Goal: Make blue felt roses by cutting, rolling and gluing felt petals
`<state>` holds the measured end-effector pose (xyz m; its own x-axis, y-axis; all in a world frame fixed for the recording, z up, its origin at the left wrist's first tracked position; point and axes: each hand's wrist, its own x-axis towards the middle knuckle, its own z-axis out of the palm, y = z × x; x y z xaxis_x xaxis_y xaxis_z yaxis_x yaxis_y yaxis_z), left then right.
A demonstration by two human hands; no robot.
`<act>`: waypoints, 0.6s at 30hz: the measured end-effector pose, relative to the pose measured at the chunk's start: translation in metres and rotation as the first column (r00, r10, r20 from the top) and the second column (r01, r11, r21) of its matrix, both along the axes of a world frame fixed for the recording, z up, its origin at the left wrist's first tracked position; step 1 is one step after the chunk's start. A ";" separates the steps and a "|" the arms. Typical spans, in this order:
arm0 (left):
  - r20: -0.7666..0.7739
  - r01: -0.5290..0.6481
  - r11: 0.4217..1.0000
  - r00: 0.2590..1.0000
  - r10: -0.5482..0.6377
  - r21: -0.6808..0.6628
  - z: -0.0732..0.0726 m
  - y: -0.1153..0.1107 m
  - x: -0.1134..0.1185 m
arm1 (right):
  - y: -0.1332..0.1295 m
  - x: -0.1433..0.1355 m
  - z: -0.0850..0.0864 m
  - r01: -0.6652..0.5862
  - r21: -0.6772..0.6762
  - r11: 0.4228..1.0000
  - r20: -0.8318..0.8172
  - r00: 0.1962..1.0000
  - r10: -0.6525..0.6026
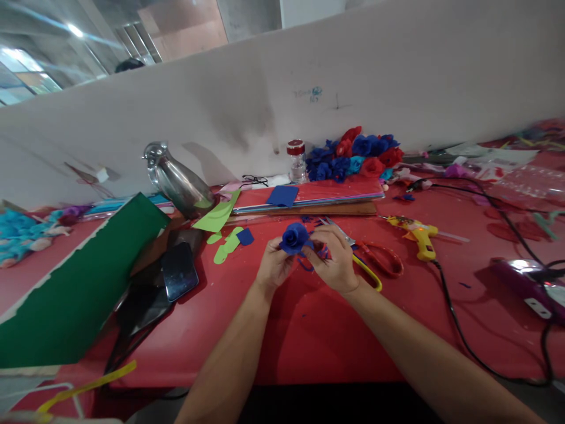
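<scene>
A blue rose (294, 237), made of layered petals, is held up over the middle of the red table. My left hand (274, 265) is closed around its lower left side. On the other side, the fingers of my right hand (333, 257) pinch the rose's right edge, by a blue petal. Scissors with red handles (384, 259) lie just beyond my right hand, and a yellow handle (369, 274) shows beside them. Left of the rose are a small blue piece (245, 237) and several light green cut pieces (229, 244).
A yellow glue gun (419, 235) lies to the right, its black cord running toward a purple power strip (529, 288). Stacked sheets (335, 191), a jar (297, 162) and finished flowers (353, 154) stand behind. Leftward are a steel jug (179, 179), phone (179, 271) and green board (83, 288).
</scene>
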<state>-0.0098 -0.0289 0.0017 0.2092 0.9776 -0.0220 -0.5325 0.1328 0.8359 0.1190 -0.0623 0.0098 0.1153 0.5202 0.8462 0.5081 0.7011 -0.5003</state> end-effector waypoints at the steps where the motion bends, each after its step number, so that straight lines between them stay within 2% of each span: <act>1: -0.003 0.004 1.000 1.000 -0.004 0.006 0.000 0.000 0.000 | 0.000 0.000 -0.001 -0.001 0.005 1.000 -0.006 1.000 0.001; 8: 0.035 0.015 1.000 0.999 -0.015 -0.009 -0.002 0.000 0.003 | 0.001 0.000 -0.004 0.061 0.026 0.998 0.046 0.997 -0.062; 15: 0.063 0.029 0.999 0.998 -0.027 -0.026 -0.004 0.001 0.003 | 0.000 0.001 -0.001 0.057 0.020 0.998 0.067 0.996 -0.058; 18: 0.061 0.008 0.999 0.998 -0.005 -0.042 -0.004 0.002 0.002 | 0.000 0.002 0.003 -0.002 0.028 1.000 0.055 0.998 0.001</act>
<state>-0.0079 -0.0265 -0.0023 0.2176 0.9747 -0.0501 -0.5816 0.1707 0.7953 0.1213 -0.0627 0.0123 0.0671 0.4967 0.8653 0.5333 0.7152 -0.4518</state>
